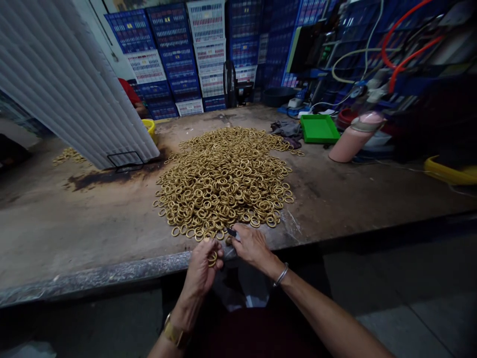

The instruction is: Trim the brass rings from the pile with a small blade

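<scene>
The left hand (203,262) pinches round, gold-coloured rings (212,259) between curled fingers. The right hand (252,244), at its 2 o'clock, closes around a small black-ended object (231,232). A heap of matching rings (225,181) lies at 12 o'clock on the worn brown table (112,228).

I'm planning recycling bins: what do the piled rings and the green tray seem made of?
Piled rings: probably metal, perhaps brass, with a dull gold finish; yellowish glints suggest it, though plating is possible.
Green tray: likely plastic, smooth; even bright colour and thin walls suggest it.
</scene>
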`<state>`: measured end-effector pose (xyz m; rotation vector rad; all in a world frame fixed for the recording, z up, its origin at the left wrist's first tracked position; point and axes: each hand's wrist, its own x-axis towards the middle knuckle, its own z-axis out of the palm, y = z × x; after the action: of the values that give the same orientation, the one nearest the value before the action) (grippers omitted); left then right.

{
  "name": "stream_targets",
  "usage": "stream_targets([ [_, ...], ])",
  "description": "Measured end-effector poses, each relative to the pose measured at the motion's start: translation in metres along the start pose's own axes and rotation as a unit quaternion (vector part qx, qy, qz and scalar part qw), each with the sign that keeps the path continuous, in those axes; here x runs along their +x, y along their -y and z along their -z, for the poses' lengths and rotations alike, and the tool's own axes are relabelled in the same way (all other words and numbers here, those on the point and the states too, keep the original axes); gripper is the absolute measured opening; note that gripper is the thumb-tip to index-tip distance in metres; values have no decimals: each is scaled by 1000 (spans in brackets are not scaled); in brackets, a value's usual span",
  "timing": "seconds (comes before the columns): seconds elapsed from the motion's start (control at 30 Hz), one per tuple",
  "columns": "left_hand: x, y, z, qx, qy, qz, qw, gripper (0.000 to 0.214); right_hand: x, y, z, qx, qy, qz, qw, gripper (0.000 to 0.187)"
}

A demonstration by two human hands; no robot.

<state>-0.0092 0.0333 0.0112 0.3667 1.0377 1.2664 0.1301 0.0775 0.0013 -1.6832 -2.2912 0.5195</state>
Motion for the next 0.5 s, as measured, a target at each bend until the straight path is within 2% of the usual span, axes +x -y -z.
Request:
stream_targets([
  [0.13, 1, 5, -3, 135, -15, -64, 989, 29, 0, -4, -3, 34, -35, 22, 999, 12],
  [0.27, 1, 6, -6, 250, -5, -68, 966, 39, -3, -8, -6, 87, -73, 56, 992, 12],
  [0.4, 2, 5, -7, 275, 15, -56, 960, 34, -6, -8, -9, 138, -89, 83, 983, 11],
  [0.5, 2, 4, -7, 269, 28, -41, 962, 31, -7, -6, -8, 170, -94, 77, 978, 8],
])
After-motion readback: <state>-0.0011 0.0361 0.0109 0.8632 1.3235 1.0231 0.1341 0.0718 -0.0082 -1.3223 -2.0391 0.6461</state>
